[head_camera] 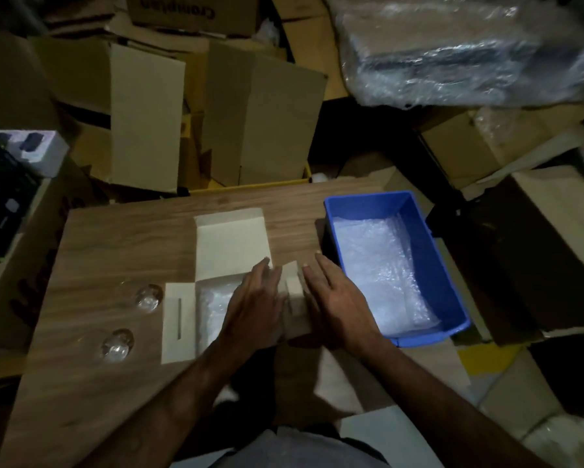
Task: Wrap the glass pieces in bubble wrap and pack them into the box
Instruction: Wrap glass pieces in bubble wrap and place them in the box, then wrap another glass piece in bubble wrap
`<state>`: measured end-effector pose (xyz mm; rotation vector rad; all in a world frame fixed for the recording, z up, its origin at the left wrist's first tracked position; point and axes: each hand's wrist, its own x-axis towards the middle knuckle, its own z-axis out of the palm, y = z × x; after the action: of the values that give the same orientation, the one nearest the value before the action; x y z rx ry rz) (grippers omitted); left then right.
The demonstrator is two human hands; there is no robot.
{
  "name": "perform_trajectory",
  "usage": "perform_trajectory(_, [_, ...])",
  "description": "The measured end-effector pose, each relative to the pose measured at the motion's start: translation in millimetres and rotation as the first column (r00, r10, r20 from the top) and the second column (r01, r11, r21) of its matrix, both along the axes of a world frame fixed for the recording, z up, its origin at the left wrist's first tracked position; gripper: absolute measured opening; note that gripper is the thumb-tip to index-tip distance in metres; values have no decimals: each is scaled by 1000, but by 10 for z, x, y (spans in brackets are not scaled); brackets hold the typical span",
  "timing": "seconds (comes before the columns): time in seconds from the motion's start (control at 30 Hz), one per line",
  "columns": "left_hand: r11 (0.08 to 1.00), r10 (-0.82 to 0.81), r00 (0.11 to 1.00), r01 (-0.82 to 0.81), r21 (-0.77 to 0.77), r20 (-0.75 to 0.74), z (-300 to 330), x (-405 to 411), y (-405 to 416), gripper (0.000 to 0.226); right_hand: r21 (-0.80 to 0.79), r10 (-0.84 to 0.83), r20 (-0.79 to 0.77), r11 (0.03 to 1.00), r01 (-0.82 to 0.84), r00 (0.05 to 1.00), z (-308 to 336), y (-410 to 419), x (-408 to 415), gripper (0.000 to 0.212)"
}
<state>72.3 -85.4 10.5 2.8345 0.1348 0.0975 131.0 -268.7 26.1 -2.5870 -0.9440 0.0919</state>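
Note:
A small white cardboard box (229, 244) lies open on the wooden table (121, 238), its lid up at the far side and a side flap (179, 322) spread to the left. Bubble wrap (212, 309) shows inside it. My left hand (255, 298) lies flat over the box's inside, fingers stretched. My right hand (331, 295) rests flat against the right flap (295, 298), which stands between both hands. Two clear glass pieces (148, 297) (116, 344) sit bare on the table left of the box.
A blue plastic bin (432, 238) with bubble wrap sheets (378, 271) stands at the table's right. Brown cartons (145, 113) crowd behind the table. A large bubble-wrap bundle (462, 52) lies far right. More cartons lie on the floor to the right.

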Motion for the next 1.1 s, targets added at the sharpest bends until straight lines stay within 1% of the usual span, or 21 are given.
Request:
perform_trajectory(0.03, [1000,-2,999,3,-24,35,48,71,-121,49,49,-64,42,997,62,997,-5,-116,22,62])
perform_trajectory(0.07, [998,-15,997,19,-57,75,77,139,-247,47,69,-107,50,992,104,993,-3,-247,48,58])
perform_trajectory(0.17, [988,-78,983,97,-116,164,112,328,-646,45,31,-162,10,986,162,987,-93,-707,187,58])
perform_trajectory(0.2, [985,-90,984,111,-132,154,118,397,-780,47,-7,-176,-14,984,176,984,-129,-858,238,59])
perform_trajectory(0.27, [978,-82,993,97,-186,87,127,531,-1022,55,-123,-198,-97,975,186,975,-203,-1114,340,64])
perform_trajectory(0.33, [979,-85,996,86,-186,11,98,643,-1214,64,-264,-212,-193,952,158,958,-281,-1294,419,73])
perform_trajectory(0.43, [992,-83,995,78,-97,-53,-7,741,-1408,68,-398,-212,-287,913,85,934,-378,-1418,563,85])
perform_trajectory(0.53, [997,-26,999,24,-70,-30,-175,837,-1424,72,-473,-150,-299,881,-10,942,-474,-1379,737,94])
perform_trajectory(0.6, [999,-9,997,5,-50,-82,-256,858,-1402,77,-506,-99,-286,860,-62,953,-559,-1329,822,91])
perform_trajectory(0.63, [998,-13,995,7,-57,-98,-292,865,-1390,79,-513,-77,-262,855,-72,962,-603,-1303,840,84])
perform_trajectory(0.67, [998,-17,994,10,-67,-109,-312,870,-1378,80,-508,-59,-233,858,-70,971,-644,-1283,851,72])
perform_trajectory(0.73, [996,-27,990,15,-88,-137,-307,873,-1372,80,-464,-41,-179,885,-47,983,-692,-1257,870,43])
perform_trajectory(0.77, [995,-32,988,18,-94,-150,-297,871,-1375,81,-440,-42,-162,897,-34,986,-701,-1253,881,33])
perform_trajectory(0.8, [995,-31,986,15,-97,-164,-284,864,-1383,82,-417,-41,-150,908,-26,988,-711,-1256,894,29])
perform_trajectory(0.87, [995,-18,982,0,-95,-187,-254,856,-1400,83,-382,-31,-131,924,-22,991,-739,-1277,917,30])
perform_trajectory(1.03, [994,5,978,-27,-107,-207,-201,873,-1433,85,-356,-12,-107,934,-27,994,-730,-1347,933,35])
perform_trajectory(1.1, [992,10,976,-37,-119,-218,-211,865,-1430,87,-308,4,-68,951,-25,998,-678,-1373,914,38])
